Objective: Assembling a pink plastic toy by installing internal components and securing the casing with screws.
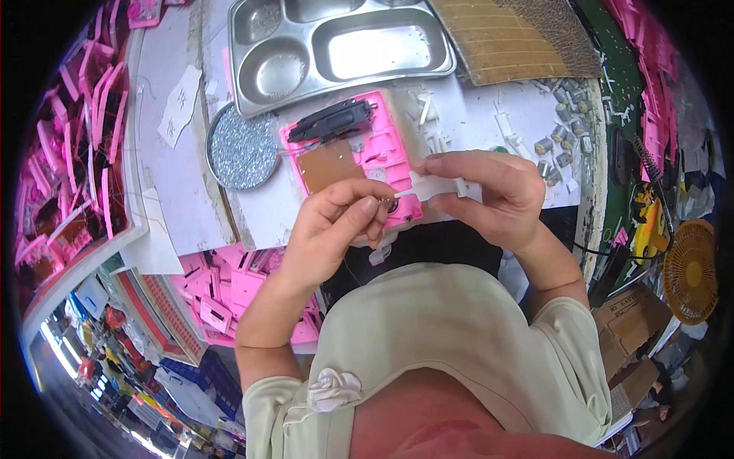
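Note:
My right hand (505, 191) grips a white plastic part (437, 186) between thumb and fingers, its narrow end pointing toward my left hand. My left hand (336, 218) is closed in a pinch at that narrow end; what its fingertips hold is too small to make out. Beneath both hands lies a pink plastic housing (391, 141) on the work table. A black plastic piece (332, 121) rests across its far end, and a brown flat panel (330, 164) sits in its middle. My fingers partly hide the near edge of the housing.
Left of the housing stands a round dish of tiny metal pieces (243, 145). A steel compartment tray (306, 75) lies beyond, beside a cardboard sheet (520, 46). Several small metal cylinders (562, 141) are scattered at right. Pink parts (76, 145) fill the left side; an orange fan (690, 271) stands far right.

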The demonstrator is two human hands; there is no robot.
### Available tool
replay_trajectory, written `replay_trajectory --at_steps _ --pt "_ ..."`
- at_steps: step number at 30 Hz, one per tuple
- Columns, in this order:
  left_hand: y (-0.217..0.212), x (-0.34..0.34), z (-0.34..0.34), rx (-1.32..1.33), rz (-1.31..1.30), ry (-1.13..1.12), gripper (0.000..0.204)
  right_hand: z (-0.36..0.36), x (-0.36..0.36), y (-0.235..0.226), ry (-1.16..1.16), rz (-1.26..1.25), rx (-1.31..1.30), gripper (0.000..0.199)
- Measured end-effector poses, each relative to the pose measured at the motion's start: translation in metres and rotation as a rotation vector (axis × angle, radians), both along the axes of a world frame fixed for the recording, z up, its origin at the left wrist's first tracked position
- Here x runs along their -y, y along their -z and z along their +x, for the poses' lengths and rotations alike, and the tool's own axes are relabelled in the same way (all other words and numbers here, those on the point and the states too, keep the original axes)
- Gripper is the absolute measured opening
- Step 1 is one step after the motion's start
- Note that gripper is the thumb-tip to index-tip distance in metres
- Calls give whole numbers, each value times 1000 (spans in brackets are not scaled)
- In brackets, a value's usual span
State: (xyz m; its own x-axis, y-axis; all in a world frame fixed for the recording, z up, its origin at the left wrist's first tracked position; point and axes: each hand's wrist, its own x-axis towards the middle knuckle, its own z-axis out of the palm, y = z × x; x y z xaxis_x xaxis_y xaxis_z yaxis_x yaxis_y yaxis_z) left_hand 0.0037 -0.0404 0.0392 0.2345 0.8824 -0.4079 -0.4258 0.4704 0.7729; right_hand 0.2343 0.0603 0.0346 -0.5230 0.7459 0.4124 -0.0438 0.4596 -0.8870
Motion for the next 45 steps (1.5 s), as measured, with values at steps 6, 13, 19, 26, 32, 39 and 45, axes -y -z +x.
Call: replay_trajectory --at_steps 6,13,19,26,32,39,45 --pt "10 16 6 180 -42 -68 25 -4 12 -1 -120 118 182 39" --pt "-14 9 1 -111 -7 200 24 29 9 -2 -349 120 376 36" --pt "6 -44 5 -1259 697 215 20 51 15 15 -259 -565 107 32" --pt "28 -47 23 -1523 747 254 16 55 11 15 -156 -484 210 32" --pt "12 -34 -10 -1119 574 3 7 25 -14 19 2 130 366 32" --pt "47 -11 -17 -1074 781 -295 15 -7 -15 16 -67 422 555 21" --pt "51 -12 -13 -1087 768 -318 16 -25 -20 7 -125 678 582 19"
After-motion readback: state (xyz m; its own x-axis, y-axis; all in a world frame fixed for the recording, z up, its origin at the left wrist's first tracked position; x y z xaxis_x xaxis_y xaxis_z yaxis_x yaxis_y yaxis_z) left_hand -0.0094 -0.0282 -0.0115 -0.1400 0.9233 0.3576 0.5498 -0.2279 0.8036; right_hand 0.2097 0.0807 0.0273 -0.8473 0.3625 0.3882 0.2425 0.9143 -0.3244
